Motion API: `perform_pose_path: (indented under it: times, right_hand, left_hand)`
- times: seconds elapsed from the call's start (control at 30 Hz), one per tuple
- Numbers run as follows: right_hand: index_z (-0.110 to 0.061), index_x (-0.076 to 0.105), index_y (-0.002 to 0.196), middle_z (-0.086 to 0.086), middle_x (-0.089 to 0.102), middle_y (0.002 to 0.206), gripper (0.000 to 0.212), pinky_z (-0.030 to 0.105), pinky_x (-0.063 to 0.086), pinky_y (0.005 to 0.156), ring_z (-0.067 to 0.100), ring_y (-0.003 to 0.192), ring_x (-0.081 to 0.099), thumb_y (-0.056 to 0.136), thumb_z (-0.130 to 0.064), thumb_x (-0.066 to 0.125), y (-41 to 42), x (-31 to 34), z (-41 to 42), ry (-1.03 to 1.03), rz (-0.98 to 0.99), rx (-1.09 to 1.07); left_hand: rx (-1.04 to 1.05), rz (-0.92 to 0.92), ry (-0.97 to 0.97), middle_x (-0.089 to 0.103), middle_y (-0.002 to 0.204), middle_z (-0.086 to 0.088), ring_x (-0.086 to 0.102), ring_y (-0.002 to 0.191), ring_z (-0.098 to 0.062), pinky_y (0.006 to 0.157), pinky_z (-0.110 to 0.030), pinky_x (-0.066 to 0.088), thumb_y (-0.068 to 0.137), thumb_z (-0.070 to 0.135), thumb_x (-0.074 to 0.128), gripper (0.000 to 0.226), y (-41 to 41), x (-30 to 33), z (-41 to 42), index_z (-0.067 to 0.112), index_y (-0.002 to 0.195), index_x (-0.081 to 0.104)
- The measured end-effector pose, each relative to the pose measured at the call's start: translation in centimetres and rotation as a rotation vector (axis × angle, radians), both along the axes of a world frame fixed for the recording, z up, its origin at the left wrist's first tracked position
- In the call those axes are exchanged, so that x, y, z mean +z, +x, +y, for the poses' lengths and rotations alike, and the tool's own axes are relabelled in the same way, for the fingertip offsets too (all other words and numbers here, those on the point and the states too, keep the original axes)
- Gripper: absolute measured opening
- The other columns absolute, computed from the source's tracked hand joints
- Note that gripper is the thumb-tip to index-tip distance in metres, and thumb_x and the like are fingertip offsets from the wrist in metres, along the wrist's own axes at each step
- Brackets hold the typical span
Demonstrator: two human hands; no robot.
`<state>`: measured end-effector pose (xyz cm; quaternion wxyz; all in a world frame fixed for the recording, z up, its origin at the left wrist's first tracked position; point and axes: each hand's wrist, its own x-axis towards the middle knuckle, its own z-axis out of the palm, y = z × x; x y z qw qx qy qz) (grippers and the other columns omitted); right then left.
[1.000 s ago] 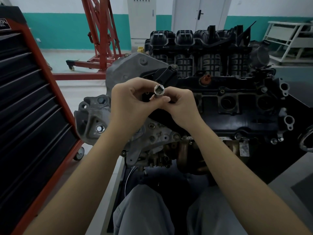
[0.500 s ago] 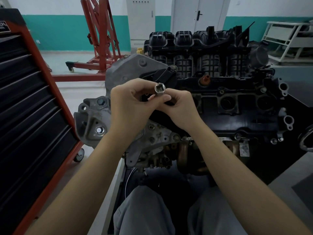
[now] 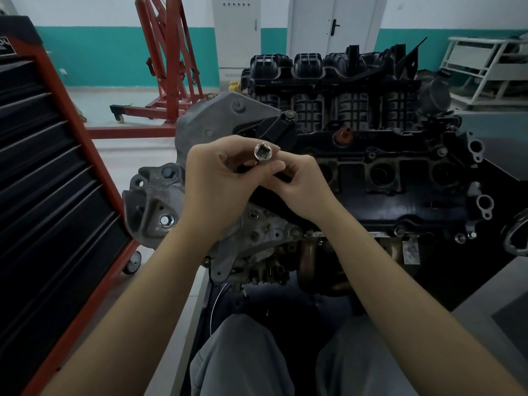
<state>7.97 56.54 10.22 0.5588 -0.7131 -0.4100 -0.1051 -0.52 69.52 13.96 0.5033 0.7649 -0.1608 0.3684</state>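
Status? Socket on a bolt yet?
Not yet. Done: socket picked out. In hand: left hand and right hand both pinch it over the engine, square hole facing the camera. Left: no handle visibly fitted, and the bolt on the grey bracket is untouched.

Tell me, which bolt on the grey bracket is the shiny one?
The lower bolt on the grey bracket. It gleams bright silver, while the upper bolt above it is dull and dark.
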Motion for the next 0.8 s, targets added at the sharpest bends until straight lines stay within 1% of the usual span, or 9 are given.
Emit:
perform_pose_path:
  times: [0.1,0.27,0.33,0.4,0.5,0.57,0.67,0.73,0.8]
  right_hand:
    - [-0.004,0.071,0.103,0.010,0.072,0.097,0.017,0.041,0.054,0.089,0.020,0.097,0.069,0.087,0.001,0.066,0.01,-0.01,0.07,0.005,0.017,-0.003]
    - [0.000,0.072,0.098,0.013,0.073,0.093,0.015,0.043,0.054,0.087,0.023,0.092,0.070,0.083,-0.001,0.071,0.18,-0.08,0.12,0.046,0.037,-0.048]
    - [0.001,0.072,0.100,0.012,0.073,0.095,0.017,0.041,0.054,0.088,0.020,0.094,0.070,0.083,-0.003,0.071,0.17,-0.10,0.12,0.047,0.025,-0.049]
    - [0.000,0.071,0.104,0.008,0.073,0.100,0.019,0.035,0.054,0.090,0.016,0.097,0.069,0.086,-0.003,0.069,0.11,-0.08,0.11,0.023,0.011,-0.032]
    - [-0.006,0.071,0.103,0.002,0.072,0.096,0.017,0.028,0.053,0.088,0.013,0.096,0.068,0.087,-0.003,0.066,0.06,-0.10,0.16,-0.012,-0.003,-0.016]
    - [-0.007,0.072,0.099,0.003,0.072,0.093,0.016,0.030,0.053,0.087,0.015,0.093,0.069,0.085,-0.001,0.068,0.12,-0.10,0.15,0.005,0.023,-0.027]
    - [-0.004,0.073,0.097,0.008,0.073,0.092,0.015,0.033,0.055,0.086,0.017,0.091,0.070,0.082,-0.001,0.071,0.20,-0.10,0.13,0.022,0.034,-0.068]
    - [-0.002,0.072,0.098,0.011,0.073,0.094,0.015,0.039,0.055,0.087,0.020,0.092,0.070,0.083,-0.002,0.071,0.14,-0.09,0.12,0.028,0.027,-0.068]
    - [0.001,0.071,0.104,0.012,0.072,0.100,0.019,0.041,0.053,0.091,0.020,0.098,0.069,0.085,-0.002,0.069,0.07,-0.01,0.08,0.012,0.012,-0.039]
  left_hand:
    - [-0.092,0.044,0.032,0.072,0.088,-0.001,0.070,0.083,-0.011,0.078,-0.025,0.056,0.075,-0.001,0.078,0.025,0.01,0.07,0.13,0.011,0.096,0.071]
    - [0.059,-0.030,0.052,0.071,0.085,0.001,0.070,0.082,-0.014,0.077,-0.031,0.058,0.070,0.007,0.084,0.026,-0.04,0.03,-0.06,0.017,0.089,0.071]
    - [0.047,-0.024,0.032,0.071,0.087,0.001,0.070,0.083,-0.014,0.079,-0.032,0.058,0.072,0.004,0.081,0.025,-0.09,-0.02,-0.07,0.017,0.091,0.070]
    - [-0.036,0.005,-0.002,0.072,0.091,-0.002,0.071,0.087,-0.015,0.082,-0.034,0.058,0.075,-0.003,0.077,0.026,-0.10,-0.13,0.06,0.011,0.097,0.070]
    - [-0.108,0.017,-0.015,0.072,0.094,-0.006,0.071,0.091,-0.018,0.085,-0.036,0.057,0.077,-0.008,0.073,0.029,-0.16,-0.26,0.15,0.006,0.102,0.069]
    - [-0.079,0.010,0.011,0.072,0.094,-0.007,0.070,0.092,-0.017,0.085,-0.033,0.057,0.076,-0.006,0.075,0.027,-0.17,-0.36,0.04,0.006,0.101,0.069]
    - [0.013,-0.002,0.029,0.071,0.090,-0.001,0.070,0.086,-0.012,0.081,-0.028,0.057,0.071,0.002,0.082,0.027,-0.19,-0.28,-0.08,0.011,0.094,0.070]
    - [0.038,-0.022,0.038,0.071,0.087,-0.001,0.069,0.084,-0.014,0.079,-0.031,0.057,0.071,0.004,0.082,0.027,-0.17,-0.22,0.01,0.015,0.092,0.070]
    - [0.027,-0.029,0.042,0.071,0.089,-0.005,0.070,0.086,-0.017,0.081,-0.034,0.057,0.074,0.000,0.079,0.028,-0.18,-0.21,0.11,0.015,0.096,0.069]
